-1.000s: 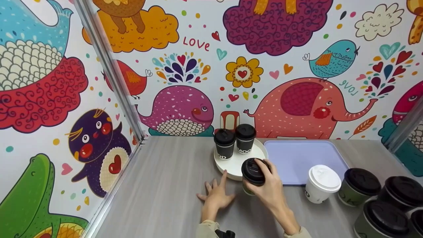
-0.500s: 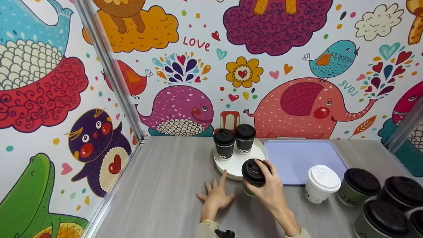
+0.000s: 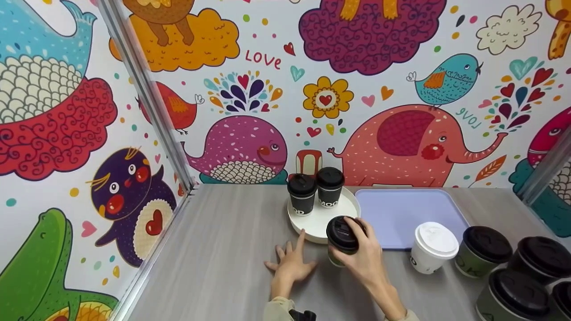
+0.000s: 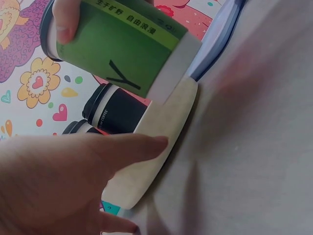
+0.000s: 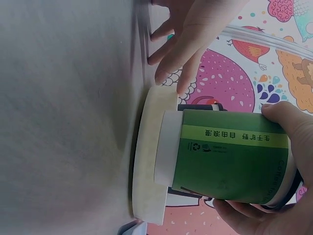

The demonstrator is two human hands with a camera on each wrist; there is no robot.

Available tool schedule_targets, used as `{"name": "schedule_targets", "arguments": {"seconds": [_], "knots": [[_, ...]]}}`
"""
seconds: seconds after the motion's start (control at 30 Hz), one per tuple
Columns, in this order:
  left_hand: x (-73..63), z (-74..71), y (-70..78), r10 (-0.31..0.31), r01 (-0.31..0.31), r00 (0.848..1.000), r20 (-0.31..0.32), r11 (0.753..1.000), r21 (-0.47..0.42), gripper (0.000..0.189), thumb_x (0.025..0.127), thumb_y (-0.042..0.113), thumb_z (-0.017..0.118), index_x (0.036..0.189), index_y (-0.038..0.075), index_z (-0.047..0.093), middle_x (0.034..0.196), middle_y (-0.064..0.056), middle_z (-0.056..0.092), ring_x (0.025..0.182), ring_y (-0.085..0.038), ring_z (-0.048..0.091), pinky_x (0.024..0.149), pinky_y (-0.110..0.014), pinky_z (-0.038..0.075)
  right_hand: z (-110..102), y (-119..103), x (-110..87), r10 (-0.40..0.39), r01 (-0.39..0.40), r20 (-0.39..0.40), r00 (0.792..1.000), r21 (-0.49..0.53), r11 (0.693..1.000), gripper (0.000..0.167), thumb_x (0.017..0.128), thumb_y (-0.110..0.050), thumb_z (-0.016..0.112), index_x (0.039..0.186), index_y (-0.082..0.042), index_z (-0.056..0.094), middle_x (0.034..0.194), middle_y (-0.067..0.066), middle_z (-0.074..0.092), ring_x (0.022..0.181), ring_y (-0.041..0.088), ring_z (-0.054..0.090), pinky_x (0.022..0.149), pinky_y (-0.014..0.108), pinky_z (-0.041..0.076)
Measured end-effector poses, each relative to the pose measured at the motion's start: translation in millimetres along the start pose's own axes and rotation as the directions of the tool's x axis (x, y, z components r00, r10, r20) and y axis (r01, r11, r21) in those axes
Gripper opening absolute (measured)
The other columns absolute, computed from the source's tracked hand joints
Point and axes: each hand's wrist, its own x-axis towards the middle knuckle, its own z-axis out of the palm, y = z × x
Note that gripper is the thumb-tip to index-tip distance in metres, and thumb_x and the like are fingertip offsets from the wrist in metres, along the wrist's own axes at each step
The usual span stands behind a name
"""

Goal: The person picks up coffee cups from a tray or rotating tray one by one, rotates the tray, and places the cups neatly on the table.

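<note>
My right hand (image 3: 368, 256) grips a green paper coffee cup (image 5: 230, 161) with a black lid, fingers and thumb around its upper part. The cup is upright, in front of the near rim of a round white plate (image 3: 308, 229); in the left wrist view its base is raised off the table. My left hand (image 3: 292, 266) is spread low over the table left of the cup, its index fingertip right at the plate's rim. Two black coffee cups (image 3: 302, 200) with black lids stand on the plate's far half.
A lavender tray (image 3: 410, 214) lies right of the plate. At its near right corner stands a white lidded cup (image 3: 433, 247), with several green and dark lidded cups (image 3: 486, 249) further right. A patterned wall (image 3: 250, 147) closes off the table's back.
The held cup has moved very slightly toward me with my right hand. My left hand and the cups on the plate have stayed in place.
</note>
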Motion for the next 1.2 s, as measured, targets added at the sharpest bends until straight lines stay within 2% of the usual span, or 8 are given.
{"name": "schedule_targets", "arguments": {"seconds": [0.47, 1.2], "knots": [[1.0, 1.2, 0.0, -0.009, 0.009, 1.000, -0.001, 1.000, -0.001, 0.090, 0.088, 0.043, 0.077, 0.162, 0.032, 0.027, 0.163, -0.031, 0.033, 0.153, -0.063, 0.014, 0.103, -0.095, -0.001, -3.1, 3.1, -2.8, 0.007, -0.007, -0.004, 1.000, -0.002, 1.000, 0.074, 0.063, -0.016, 0.096, 0.131, -0.007, 0.068, 0.130, 0.026, 0.062, 0.114, 0.042, 0.066, 0.094, 0.061, 0.056], [1.3, 0.2, 0.9, -0.002, 0.002, 1.000, 0.005, 1.000, -0.014, 0.089, 0.089, 0.041, 0.077, 0.162, 0.031, 0.027, 0.164, -0.032, 0.032, 0.154, -0.063, 0.013, 0.103, -0.095, -0.002, -7.0, 4.1, -7.2, 0.011, -0.011, -0.018, 1.000, -0.010, 1.000, 0.074, 0.061, -0.016, 0.096, 0.130, -0.009, 0.069, 0.128, 0.025, 0.063, 0.113, 0.040, 0.067, 0.094, 0.059, 0.055]]}}
